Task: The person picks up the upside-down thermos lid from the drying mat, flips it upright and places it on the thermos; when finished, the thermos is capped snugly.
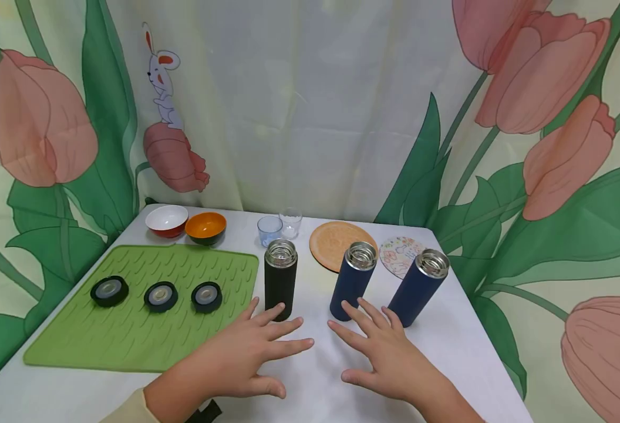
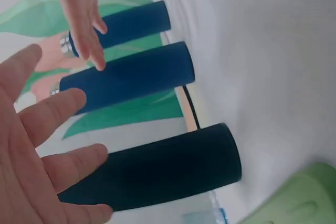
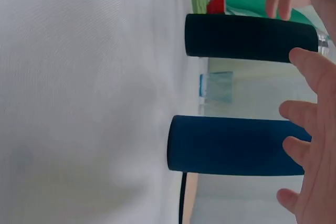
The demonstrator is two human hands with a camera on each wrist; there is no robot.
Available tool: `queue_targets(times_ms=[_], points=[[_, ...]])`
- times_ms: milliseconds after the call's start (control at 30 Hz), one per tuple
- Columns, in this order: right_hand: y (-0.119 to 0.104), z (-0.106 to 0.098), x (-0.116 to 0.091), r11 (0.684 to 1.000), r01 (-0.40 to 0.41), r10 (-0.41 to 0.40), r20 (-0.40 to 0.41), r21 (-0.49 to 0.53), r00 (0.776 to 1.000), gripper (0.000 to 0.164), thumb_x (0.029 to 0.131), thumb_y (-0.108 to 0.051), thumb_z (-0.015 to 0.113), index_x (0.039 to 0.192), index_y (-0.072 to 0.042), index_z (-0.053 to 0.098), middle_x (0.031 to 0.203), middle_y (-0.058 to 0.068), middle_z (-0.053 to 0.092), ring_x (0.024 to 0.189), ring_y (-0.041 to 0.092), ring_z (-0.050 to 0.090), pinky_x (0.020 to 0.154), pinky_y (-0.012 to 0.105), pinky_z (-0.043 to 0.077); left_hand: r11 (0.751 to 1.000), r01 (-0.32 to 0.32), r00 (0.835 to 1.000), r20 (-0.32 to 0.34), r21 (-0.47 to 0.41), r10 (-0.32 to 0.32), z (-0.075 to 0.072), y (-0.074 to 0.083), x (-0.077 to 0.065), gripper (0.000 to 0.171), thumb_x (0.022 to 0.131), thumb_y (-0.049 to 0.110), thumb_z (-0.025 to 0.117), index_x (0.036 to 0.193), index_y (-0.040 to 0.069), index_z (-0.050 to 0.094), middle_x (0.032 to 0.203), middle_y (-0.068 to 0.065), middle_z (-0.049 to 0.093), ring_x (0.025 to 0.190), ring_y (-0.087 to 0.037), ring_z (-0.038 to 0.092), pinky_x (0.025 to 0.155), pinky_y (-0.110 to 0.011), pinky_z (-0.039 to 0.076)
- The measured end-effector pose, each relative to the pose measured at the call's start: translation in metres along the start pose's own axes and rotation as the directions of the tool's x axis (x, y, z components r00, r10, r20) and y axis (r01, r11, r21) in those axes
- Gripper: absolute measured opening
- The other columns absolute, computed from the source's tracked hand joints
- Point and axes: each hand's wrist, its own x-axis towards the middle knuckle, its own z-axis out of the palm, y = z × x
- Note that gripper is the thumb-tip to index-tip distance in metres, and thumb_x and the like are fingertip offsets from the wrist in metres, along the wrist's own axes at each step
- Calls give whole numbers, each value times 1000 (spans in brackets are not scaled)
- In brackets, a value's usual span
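two hands lie flat over a white table [image 1: 315, 382], palms down, fingers spread wide. the left hand [image 1: 241, 358] holds nothing. its fingertips are just beside the foot of the black bottle [image 1: 280, 279], which stands upright at 12 o'clock from it. i cannot tell if they touch. the right hand [image 1: 389, 358] also holds nothing, fingers straight. its fingertips are near the foot of the blue bottle [image 1: 353, 281] at 12 o'clock, and a second blue bottle [image 1: 420, 288] stands at 1 o'clock. all three bottles have no lids, and their silver rims show.

at 9 o'clock from the black bottle lies a green mat [image 1: 141, 305] with three round black lids [image 1: 159, 296] in a row. far back at 11 o'clock sit a white bowl [image 1: 167, 220] and an orange bowl [image 1: 205, 227], side by side. two small clear cups [image 1: 279, 226] stand behind the black bottle. a tan plate [image 1: 333, 242] and a picture coaster [image 1: 401, 254] lie behind the blue bottles.
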Motion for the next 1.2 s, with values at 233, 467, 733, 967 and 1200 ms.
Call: queue_targets(times_ms=[233, 467, 733, 967, 1200], points=[[2, 0, -5, 1000, -4, 4, -47, 7, 999, 61, 98, -43, 75, 154, -42, 54, 165, 2, 49, 156, 36, 38, 114, 68, 41, 993, 75, 952, -303, 95, -43, -10, -27, -28, 42, 101, 51, 69, 136, 29, 73, 129, 12, 75, 119, -15, 71, 100, -46, 57], [0, -6, -14, 997, -34, 37, -42, 64, 998, 38, 102, -32, 71, 140, -30, 69, 125, -12, 73, 114, 13, 69, 99, 44, 58, 813, 582, 747, -391, -8, -538, -42, -90, -88, 40, 99, 37, 75, 132, 14, 75, 125, -13, 78, 116, -41, 71, 95, -62, 56], [2, -12, -24, 977, -141, 138, 31, 159, 990, 37, 103, -36, 69, 140, -29, 70, 119, -12, 75, 107, 8, 67, 97, 45, 59, 508, 856, 456, -317, -100, -831, -42, -167, -161, 90, 98, 69, 63, 140, -11, 56, 134, -45, 54, 116, -69, 48, 92, -78, 41], [4, -9, -30, 968, -171, 167, 37, 182, 985, 37, 103, -37, 70, 139, -29, 70, 120, -12, 75, 108, 8, 68, 97, 45, 60, 307, 951, 306, -20, -45, -952, -31, -189, -184, 131, 83, 94, 53, 129, -28, 50, 124, -55, 44, 115, -75, 39, 90, -80, 42], [4, -6, -29, 968, -162, 158, 36, 191, 987, 36, 103, -36, 70, 139, -28, 71, 122, -11, 76, 110, 9, 69, 98, 46, 59, 258, 966, 259, 88, -30, -962, -19, -205, -189, 128, 76, 93, 63, 128, -24, 55, 124, -50, 39, 114, -75, 35, 82, -81, 45]])
